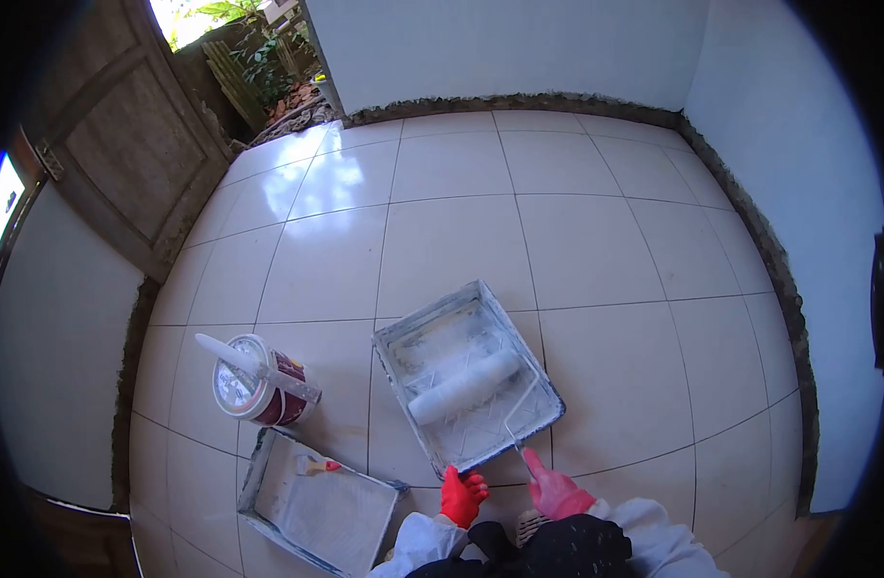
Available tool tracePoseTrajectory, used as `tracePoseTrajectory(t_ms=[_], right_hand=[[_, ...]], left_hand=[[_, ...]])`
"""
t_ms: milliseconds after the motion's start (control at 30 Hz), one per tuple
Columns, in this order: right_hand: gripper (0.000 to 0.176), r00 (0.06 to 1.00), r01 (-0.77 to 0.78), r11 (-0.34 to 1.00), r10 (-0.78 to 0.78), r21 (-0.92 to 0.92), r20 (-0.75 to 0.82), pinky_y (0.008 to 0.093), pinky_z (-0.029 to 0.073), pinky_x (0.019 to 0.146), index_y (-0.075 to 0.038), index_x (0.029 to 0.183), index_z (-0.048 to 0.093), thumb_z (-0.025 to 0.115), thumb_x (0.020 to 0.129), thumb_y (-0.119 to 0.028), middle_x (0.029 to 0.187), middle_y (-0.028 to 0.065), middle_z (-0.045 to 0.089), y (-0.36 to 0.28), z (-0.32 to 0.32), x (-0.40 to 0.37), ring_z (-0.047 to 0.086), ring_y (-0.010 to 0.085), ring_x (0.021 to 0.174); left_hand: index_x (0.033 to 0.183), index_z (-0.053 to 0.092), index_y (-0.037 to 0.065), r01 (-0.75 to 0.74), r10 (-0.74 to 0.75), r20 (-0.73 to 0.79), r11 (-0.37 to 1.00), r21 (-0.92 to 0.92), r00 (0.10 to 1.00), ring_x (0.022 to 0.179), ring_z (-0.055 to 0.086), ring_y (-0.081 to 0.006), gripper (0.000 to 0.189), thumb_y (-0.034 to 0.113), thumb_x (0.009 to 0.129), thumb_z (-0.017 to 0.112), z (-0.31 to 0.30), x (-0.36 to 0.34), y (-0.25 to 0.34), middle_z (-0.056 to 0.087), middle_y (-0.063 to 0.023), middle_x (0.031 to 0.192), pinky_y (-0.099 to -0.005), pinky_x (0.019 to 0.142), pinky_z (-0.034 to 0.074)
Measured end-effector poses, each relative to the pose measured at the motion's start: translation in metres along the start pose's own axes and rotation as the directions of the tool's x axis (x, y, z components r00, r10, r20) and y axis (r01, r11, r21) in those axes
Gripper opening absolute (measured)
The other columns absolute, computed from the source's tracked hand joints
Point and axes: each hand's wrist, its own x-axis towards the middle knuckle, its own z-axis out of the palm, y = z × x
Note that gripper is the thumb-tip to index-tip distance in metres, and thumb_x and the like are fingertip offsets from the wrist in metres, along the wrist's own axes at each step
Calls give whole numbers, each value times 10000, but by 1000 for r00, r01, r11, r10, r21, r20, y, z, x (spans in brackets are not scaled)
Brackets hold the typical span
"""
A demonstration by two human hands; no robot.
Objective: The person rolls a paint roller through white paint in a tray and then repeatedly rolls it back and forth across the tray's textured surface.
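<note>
Crouched over a pale tiled floor [606,361], I work a roller [466,385] in a paint tray [447,337]. My gloved right grip [557,488] is closed around the roller's handle at the tray's near edge, one finger stretched along it, likely for finer control. My left grip [463,496], in red, curls tight at the near-left corner, apparently pinching the rim to keep the tray from sliding on smooth tile.

The roller's fluffy white cylinder lies aslant inside, its thin wire frame bending back toward me; the tray's walls are grey and crusted, its bed smeared white.

Toward the floor's left edge stands a round, maroon-sided bucket [286,408], a pale, flat tool [232,354] across its lid, probably parked there to spare the tiles. Nearer me, a second tray [336,520] cradles a red-handled brush [316,466], presumably to contain drips. A rough, dark strip [519,101] borders the floor's far edge.
</note>
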Motion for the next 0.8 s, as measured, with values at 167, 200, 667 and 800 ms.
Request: tracePoseTrajectory(t_ms=[167,200,667,800], right_hand=[[567,988,103,995,-103,0,-112,495,426,631,-89,1302,230,461,786,-124,760,261,567,-21,1,85,551,423,683],[563,981,116,993,-119,-30,-152,493,428,634,-88,1300,235,462,786,-130,766,263,567,-24,6,105,551,423,689],[580,991,73,997,-74,-18,-113,498,421,598,-110,1317,214,459,792,-136,687,276,549,-9,17,34,542,435,648],[581,994,-107,991,109,-86,25,492,420,575,-111,1318,215,460,792,-132,696,264,553,3,12,-29,541,429,637]], left_hand=[[800,492,42,9,-11,86,1000,27,996,439,422,-184,455,458,865,320,-8,6,2,477,-60,549,-310,401,344],[793,492,43,6,-9,121,1000,23,993,432,408,-176,455,458,866,319,-12,10,-1,463,-52,534,-304,395,326],[771,483,64,49,-36,114,993,-110,993,438,368,-149,439,459,867,318,0,3,1,427,-18,517,-278,403,284],[776,482,64,13,-8,103,999,-47,995,443,379,-151,438,461,865,319,3,-5,2,435,-20,525,-281,406,292]])
